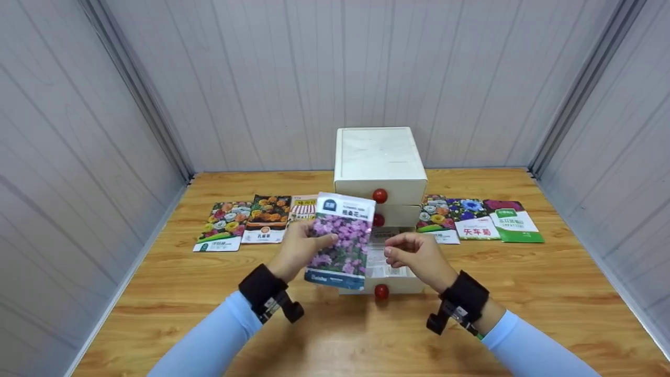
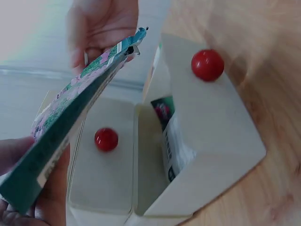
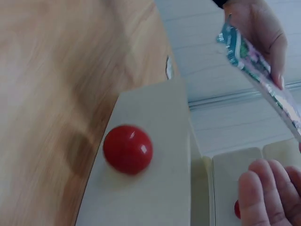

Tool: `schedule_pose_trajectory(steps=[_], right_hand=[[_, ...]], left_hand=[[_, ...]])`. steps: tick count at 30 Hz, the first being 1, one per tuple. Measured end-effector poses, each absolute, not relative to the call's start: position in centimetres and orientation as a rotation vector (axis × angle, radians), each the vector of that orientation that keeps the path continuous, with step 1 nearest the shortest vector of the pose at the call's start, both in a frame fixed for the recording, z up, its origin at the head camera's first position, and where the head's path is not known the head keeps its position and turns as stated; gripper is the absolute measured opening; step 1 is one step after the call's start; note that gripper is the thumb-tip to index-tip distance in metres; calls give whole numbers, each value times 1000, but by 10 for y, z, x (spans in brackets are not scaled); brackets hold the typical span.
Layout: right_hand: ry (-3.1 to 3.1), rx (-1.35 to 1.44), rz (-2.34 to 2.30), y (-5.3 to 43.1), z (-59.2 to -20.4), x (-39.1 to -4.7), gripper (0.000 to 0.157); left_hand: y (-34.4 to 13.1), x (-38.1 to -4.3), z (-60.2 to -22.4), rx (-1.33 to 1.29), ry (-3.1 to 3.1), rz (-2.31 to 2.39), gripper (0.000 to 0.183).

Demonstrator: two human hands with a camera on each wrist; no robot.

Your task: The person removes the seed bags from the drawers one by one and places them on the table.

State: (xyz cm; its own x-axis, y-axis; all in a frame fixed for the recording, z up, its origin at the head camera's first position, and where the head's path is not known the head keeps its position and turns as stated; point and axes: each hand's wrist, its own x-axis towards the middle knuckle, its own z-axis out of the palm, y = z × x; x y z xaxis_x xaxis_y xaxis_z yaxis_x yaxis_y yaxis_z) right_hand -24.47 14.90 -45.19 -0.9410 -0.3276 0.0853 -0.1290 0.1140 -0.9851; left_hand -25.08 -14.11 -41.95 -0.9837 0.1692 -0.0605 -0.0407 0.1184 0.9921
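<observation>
My left hand (image 1: 302, 247) holds a seed packet (image 1: 343, 246) with purple flowers, thumb across its front, above the pulled-out bottom drawer. The left wrist view shows the packet (image 2: 70, 113) nearly edge-on. To its right, my right hand (image 1: 421, 256) hovers over the drawer with loosely bent fingers and nothing in them. White drawer chest (image 1: 381, 154) has red round knobs. Its bottom drawer (image 1: 405, 285) stands open, and packets (image 1: 374, 256) lie inside, partly covered by the held packet. In the right wrist view, the fingers (image 3: 256, 197) are beside the drawer front (image 3: 155, 188).
Left of the chest lie a mixed-flower packet (image 1: 222, 225), an orange-flower packet (image 1: 267, 220) and a striped packet (image 1: 303, 206), partly hidden. On the right are another mixed-flower packet (image 1: 439, 220), a blue-flower packet (image 1: 473, 220) and a green-white packet (image 1: 515, 222). Panelled walls (image 1: 293, 78) enclose the wooden table (image 1: 549, 293).
</observation>
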Motion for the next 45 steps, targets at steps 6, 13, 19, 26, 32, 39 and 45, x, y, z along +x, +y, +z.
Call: schedule_pose_trajectory(steps=[6,13,19,26,32,39,45], right_hand=[[2471,-550,-1582,150,-461,-243,22],[2518,-598,-1343,149,-467,-243,21],[2531,-652,-1280,150,-471,-241,14],[2560,-669,-1294,148,-475,-239,11],[2604,-689,-1275,147,-478,-240,11],[2614,-626,-1272,145,-481,-239,10],[2632,-602,-1295,145,-485,-239,11]], left_hand=[[-171,-253,-417,49,2282,1964,13],[-201,-256,-419,-46,2356,1947,23],[-216,-260,-430,-205,2401,1866,25],[-224,-267,-448,-329,2383,1783,22],[-223,-271,-465,-297,2437,1587,23],[-213,-270,-476,-361,2350,1549,29],[-206,-272,-482,-471,2298,1547,27]])
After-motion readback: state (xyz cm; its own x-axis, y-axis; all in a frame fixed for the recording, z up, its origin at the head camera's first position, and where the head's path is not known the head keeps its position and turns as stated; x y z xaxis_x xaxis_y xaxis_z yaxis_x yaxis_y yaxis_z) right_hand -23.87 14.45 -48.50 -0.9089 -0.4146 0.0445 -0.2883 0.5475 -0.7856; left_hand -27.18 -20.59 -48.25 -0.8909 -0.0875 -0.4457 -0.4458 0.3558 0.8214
